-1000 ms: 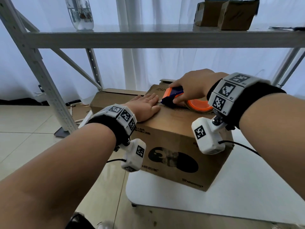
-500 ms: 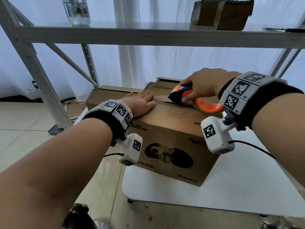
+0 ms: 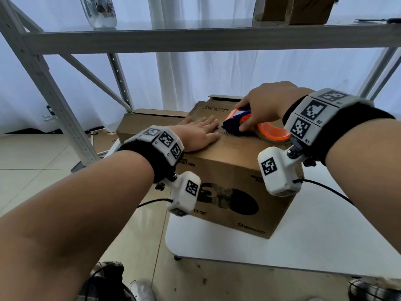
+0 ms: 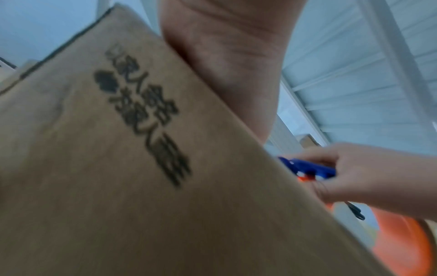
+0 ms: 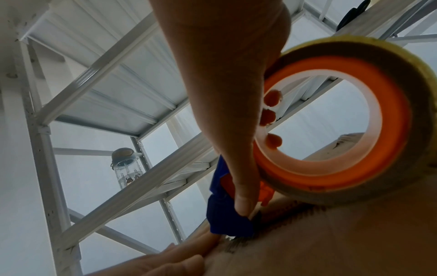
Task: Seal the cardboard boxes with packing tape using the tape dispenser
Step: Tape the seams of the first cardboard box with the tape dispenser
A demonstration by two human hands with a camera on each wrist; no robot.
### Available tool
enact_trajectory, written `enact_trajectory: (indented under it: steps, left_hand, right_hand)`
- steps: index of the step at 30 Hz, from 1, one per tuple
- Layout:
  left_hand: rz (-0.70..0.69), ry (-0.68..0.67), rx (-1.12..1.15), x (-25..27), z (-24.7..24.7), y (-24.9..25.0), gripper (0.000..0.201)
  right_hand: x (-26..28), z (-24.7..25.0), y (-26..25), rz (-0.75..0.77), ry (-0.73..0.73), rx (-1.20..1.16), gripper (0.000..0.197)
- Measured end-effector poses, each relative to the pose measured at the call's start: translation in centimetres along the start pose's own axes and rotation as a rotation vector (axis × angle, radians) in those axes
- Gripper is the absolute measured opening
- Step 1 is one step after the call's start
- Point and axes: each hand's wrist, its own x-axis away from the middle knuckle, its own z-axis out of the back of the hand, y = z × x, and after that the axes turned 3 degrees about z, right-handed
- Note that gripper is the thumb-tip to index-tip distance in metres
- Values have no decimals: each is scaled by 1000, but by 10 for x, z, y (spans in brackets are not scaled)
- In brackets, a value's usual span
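Head view shows my left hand lying flat, fingers straight, palm down on the top of the cardboard box, near its left end. My right hand is curled round the tape dispenser, gripping its blue and orange body, with the nose of the dispenser pressed down on the box top just beside my left fingertips. The roll of tape with its orange core sits behind the dispenser body, resting on the box top under my right wrist. The box stands on a white table, turned a little so one corner points toward me, and dark print marks its near side. A second box sits behind it to the left, touching or nearly touching it; I cannot tell which. A grey metal shelf crosses above, carrying a clear jar on the left and two small brown boxes on the right. From the left wrist camera, my left palm lies over the edge of the box, and my right hand shows beyond it, holding the blue part of the dispenser. From the right wrist camera, my thumb presses on the blue dispenser body, the tape roll sits on the cardboard, and my left fingers lie flat just ahead of the dispenser nose.
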Motion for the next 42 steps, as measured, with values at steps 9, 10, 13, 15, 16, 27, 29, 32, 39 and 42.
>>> enact_trajectory:
  steps: [9, 10, 13, 15, 16, 27, 29, 32, 39, 42]
  left_hand:
    - [-31, 56, -33, -13, 9, -8, 77]
    - [-54, 66, -13, -15, 9, -6, 81]
    - [-47, 124, 86, -13, 7, -7, 86]
    - [-44, 170, 150, -11, 4, -8, 87]
    - [-44, 190, 154, -9, 3, -7, 87]
    - [3, 190, 53, -3, 1, -2, 79]
    - [-13, 124, 31, -4, 1, -3, 78]
    - [22, 55, 10, -7, -1, -12, 79]
    - [126, 31, -35, -8, 3, -6, 88]
    - [79, 29, 36, -4, -3, 15, 91]
  right_hand:
    - [-1, 1, 2, 2, -12, -14, 71]
    - [-2, 2, 2, 5, -19, -7, 71]
    - [-5, 4, 2, 12, -28, -3, 73]
    - [-5, 5, 1, 18, -32, 1, 75]
    - [-5, 5, 1, 23, -27, 11, 75]
    - [1, 2, 2, 40, -4, 77, 72]
    - [-1, 1, 0, 35, -14, 74, 73]
    - [-4, 1, -2, 19, -30, 60, 75]
    - [-2, 2, 5, 14, -50, 1, 78]
    - [-3, 3, 4, 18, -48, 9, 76]
